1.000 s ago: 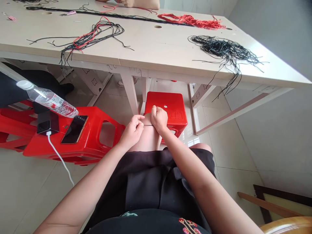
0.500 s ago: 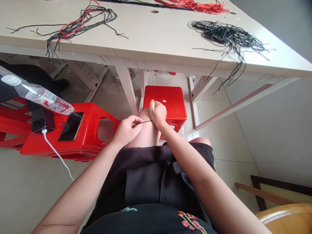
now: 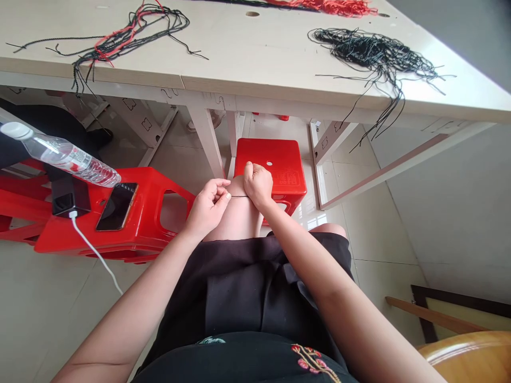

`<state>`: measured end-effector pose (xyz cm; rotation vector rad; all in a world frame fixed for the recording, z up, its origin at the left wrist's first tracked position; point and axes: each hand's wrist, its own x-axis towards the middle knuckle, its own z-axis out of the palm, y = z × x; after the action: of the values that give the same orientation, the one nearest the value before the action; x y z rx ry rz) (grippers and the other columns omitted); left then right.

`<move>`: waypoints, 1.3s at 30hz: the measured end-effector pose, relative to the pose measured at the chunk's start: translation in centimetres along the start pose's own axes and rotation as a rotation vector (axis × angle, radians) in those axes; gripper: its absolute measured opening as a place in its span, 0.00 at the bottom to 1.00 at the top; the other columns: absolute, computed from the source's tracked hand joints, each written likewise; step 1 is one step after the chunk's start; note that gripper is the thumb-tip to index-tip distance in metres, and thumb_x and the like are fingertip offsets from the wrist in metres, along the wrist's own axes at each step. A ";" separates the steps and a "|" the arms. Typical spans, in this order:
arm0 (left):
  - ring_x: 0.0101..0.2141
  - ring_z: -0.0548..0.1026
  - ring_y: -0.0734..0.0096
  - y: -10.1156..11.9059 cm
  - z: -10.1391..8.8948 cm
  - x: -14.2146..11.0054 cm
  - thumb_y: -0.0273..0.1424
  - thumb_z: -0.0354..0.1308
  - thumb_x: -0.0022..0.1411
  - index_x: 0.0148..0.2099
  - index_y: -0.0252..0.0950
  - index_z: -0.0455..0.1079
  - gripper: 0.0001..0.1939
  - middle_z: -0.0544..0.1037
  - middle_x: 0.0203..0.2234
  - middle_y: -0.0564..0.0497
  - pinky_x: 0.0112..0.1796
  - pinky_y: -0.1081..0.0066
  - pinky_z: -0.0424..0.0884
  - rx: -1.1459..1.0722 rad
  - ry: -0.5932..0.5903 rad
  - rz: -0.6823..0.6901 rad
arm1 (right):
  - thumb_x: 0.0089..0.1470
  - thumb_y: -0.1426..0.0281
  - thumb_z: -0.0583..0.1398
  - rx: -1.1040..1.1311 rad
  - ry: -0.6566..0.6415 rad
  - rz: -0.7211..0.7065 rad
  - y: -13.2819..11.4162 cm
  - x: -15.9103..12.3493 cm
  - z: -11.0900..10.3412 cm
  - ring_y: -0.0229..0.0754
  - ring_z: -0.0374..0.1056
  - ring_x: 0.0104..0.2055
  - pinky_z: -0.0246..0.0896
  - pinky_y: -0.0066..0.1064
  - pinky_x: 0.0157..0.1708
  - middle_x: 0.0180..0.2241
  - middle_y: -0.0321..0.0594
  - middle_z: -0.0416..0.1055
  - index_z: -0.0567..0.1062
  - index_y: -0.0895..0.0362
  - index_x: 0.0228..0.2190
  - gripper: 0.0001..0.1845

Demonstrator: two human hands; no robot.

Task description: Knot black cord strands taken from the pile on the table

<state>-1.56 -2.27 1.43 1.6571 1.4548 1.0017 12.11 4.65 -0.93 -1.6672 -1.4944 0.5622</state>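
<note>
A thin black cord [image 3: 240, 197] runs taut across my bare knee, between my two hands. My left hand [image 3: 208, 206] pinches its left end between thumb and fingertips. My right hand [image 3: 258, 183] is a fist closed round the other end, resting on the knee; the part inside the fist is hidden. On the table above lie a bundle of black and red cords [image 3: 128, 34] at the left and a tangled heap of black cords [image 3: 371, 50] at the right, its loose ends hanging over the edge.
A red stool [image 3: 271, 154] stands ahead under the table [image 3: 247, 58]. On another red stool [image 3: 151, 207] at my left are a water bottle [image 3: 75, 157], a phone [image 3: 117, 206] and a black box [image 3: 69, 198] with a white cable. Red cords [image 3: 343, 7] lie at the table's back.
My left thumb and fingers have shifted slightly, lifting and parting a little, and more of the cord shows. My right fist stays in place. The view has tilted slightly.
</note>
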 end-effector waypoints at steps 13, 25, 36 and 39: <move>0.32 0.72 0.70 0.3 0.2 0.2 0.31 0.50 0.60 0.48 0.38 0.62 0.13 0.69 0.26 0.55 0.37 0.68 0.68 0.000 -0.020 -0.012 | 0.59 0.68 0.46 0.011 -0.003 0.004 0.0 0.0 0.0 0.41 0.62 0.27 0.55 0.29 0.29 0.18 0.36 0.59 0.53 0.54 0.15 0.21; 0.31 0.73 0.71 0.4 0.3 0.5 0.35 0.50 0.62 0.42 0.37 0.67 0.10 0.73 0.28 0.52 0.35 0.69 0.69 -0.006 -0.043 -0.071 | 0.60 0.67 0.46 0.017 0.010 -0.001 -0.1 -0.1 -0.1 0.40 0.60 0.25 0.54 0.29 0.28 0.17 0.34 0.57 0.51 0.53 0.15 0.22; 0.31 0.71 0.72 1.7 1.5 0.5 0.27 0.60 0.51 0.44 0.39 0.69 0.16 0.74 0.36 0.51 0.36 0.70 0.71 0.227 -0.033 0.031 | 0.59 0.68 0.46 0.009 0.014 0.004 0.1 0.0 0.2 0.40 0.61 0.27 0.55 0.29 0.29 0.18 0.35 0.59 0.52 0.54 0.15 0.21; 0.29 0.71 0.73 2.3 1.9 0.7 0.25 0.59 0.51 0.42 0.39 0.68 0.14 0.74 0.32 0.53 0.35 0.70 0.70 0.271 -0.047 0.051 | 0.59 0.68 0.46 0.009 0.011 0.013 0.0 0.1 0.2 0.40 0.62 0.27 0.55 0.29 0.29 0.18 0.35 0.59 0.52 0.54 0.15 0.21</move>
<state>1.24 -1.93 2.65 1.9043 1.5789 0.8140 12.01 4.76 -1.03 -1.6722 -1.4723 0.5652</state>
